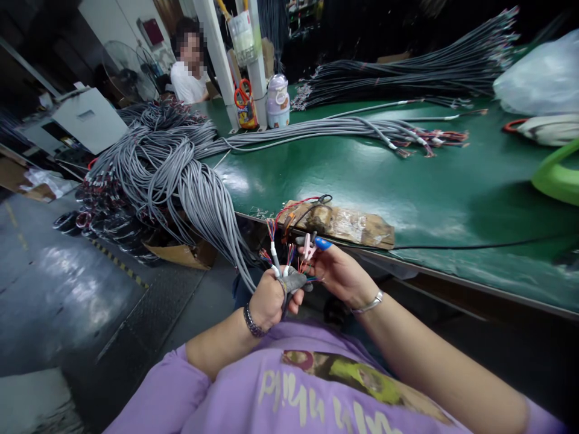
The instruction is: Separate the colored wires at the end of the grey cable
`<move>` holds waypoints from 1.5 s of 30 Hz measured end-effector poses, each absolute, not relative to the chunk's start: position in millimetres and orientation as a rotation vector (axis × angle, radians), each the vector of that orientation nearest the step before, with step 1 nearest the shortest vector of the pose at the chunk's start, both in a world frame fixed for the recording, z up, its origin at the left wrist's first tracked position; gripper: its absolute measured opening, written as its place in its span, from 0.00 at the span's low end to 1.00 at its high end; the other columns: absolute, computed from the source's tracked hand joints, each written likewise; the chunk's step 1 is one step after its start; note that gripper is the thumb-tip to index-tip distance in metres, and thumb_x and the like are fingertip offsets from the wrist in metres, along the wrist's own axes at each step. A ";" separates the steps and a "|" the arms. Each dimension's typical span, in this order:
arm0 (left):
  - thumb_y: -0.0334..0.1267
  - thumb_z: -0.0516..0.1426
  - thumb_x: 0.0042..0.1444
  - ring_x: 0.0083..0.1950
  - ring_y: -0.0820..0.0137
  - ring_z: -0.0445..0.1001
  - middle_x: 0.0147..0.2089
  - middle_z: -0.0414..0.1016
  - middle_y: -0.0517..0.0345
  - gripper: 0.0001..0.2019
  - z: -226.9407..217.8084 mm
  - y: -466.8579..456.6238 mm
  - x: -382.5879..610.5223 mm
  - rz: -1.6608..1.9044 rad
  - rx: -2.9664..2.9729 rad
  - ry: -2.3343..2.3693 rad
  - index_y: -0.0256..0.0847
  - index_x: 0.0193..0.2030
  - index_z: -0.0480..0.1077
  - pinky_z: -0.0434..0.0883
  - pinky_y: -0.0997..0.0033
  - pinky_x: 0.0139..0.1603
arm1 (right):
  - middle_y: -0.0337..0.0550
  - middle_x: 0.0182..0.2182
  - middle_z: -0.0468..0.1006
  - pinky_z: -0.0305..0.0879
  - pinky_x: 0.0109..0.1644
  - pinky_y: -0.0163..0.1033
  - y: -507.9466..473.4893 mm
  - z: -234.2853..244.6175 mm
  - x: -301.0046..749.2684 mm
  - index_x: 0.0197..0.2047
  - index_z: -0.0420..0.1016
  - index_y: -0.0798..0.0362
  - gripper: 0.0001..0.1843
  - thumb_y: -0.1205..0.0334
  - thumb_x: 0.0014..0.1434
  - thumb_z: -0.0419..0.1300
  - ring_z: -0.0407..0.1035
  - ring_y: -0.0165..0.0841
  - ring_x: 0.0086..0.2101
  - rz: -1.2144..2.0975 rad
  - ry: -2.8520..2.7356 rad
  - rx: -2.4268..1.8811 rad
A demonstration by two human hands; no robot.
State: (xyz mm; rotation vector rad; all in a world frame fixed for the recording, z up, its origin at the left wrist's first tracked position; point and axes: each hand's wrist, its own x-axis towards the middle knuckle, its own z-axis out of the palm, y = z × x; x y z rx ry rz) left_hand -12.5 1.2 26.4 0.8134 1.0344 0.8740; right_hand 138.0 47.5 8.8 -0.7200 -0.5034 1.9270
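Note:
My left hand [270, 299] is closed in a fist round the end of a grey cable [212, 208], whose thin coloured wires [277, 247] fan out above my fingers. My right hand [337, 268] pinches some of those wire ends between thumb and fingers; a blue cap covers one fingertip [322, 243]. Both hands hover in front of my chest, just below the edge of the green table [407, 187]. The grey cable runs up and left into a large bundle of grey cables [154, 163] that hangs over the table corner.
A taped cardboard pad [348, 224] with red and black leads lies at the table edge. More cable bundles [407, 75] lie across the back, by a white post [217, 54], scissors [243, 95] and a bottle [278, 101]. A person [190, 66] sits far left. A green object [557, 175] sits at right.

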 end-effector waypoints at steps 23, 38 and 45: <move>0.54 0.64 0.45 0.13 0.79 0.59 0.16 0.67 0.64 0.21 12.7 9.2 -0.1 0.949 0.812 1.070 0.36 0.27 0.67 0.55 0.78 0.12 | 0.44 0.29 0.79 0.68 0.30 0.37 51.5 -3.1 131.3 0.34 0.78 0.53 0.24 0.38 0.53 0.62 0.70 0.32 0.26 1.835 -0.550 -0.777; 0.52 0.64 0.44 0.12 0.79 0.60 0.15 0.67 0.63 0.20 14.1 5.0 -1.1 0.965 0.788 1.075 0.36 0.25 0.66 0.57 0.79 0.12 | 0.40 0.28 0.79 0.69 0.29 0.35 50.9 -1.1 127.2 0.31 0.76 0.51 0.23 0.38 0.52 0.63 0.69 0.29 0.24 1.881 -0.391 -0.712; 0.53 0.66 0.43 0.12 0.79 0.61 0.16 0.67 0.62 0.22 17.6 -4.6 -4.2 0.971 0.839 1.049 0.36 0.23 0.65 0.57 0.80 0.12 | 0.42 0.31 0.80 0.70 0.33 0.36 48.3 4.5 134.8 0.35 0.77 0.52 0.21 0.41 0.56 0.61 0.71 0.30 0.27 1.973 -0.488 -0.703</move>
